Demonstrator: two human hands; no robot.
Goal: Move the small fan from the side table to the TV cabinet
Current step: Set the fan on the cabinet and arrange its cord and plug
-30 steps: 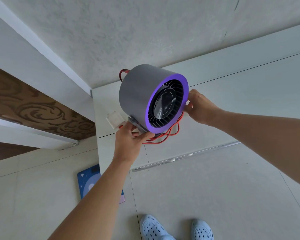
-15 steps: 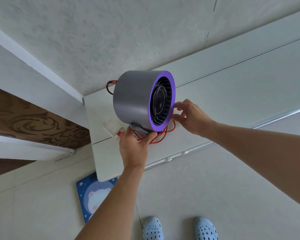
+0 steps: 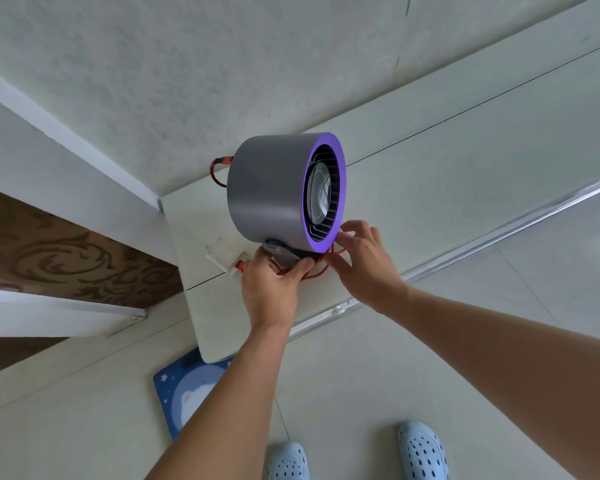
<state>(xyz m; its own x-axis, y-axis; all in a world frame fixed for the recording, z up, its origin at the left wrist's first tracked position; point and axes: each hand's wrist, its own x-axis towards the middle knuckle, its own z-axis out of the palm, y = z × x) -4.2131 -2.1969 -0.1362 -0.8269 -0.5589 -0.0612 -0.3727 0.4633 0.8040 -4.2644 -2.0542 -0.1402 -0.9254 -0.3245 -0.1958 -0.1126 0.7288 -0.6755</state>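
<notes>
The small fan [image 3: 267, 188] is a grey drum with a purple front ring and a dark grille. It stands at the left end of the white TV cabinet [image 3: 465, 168], close to the wall. An orange cable [image 3: 217, 171] loops behind it and coils under its base, ending at a white plug [image 3: 224, 256]. My left hand [image 3: 274, 285] grips the fan's grey base together with the cable coil. My right hand [image 3: 364, 261] touches the lower front rim with its fingertips.
A textured wall rises behind the cabinet. A brown patterned panel [image 3: 66, 251] lies to the left. On the tiled floor are a blue bathroom scale [image 3: 187, 393] under the cabinet's corner and my light blue shoes [image 3: 420, 448].
The fan has gone down and back onto the cabinet top and turned its front to the right. My right hand slid from its side rim to the lower front rim.
</notes>
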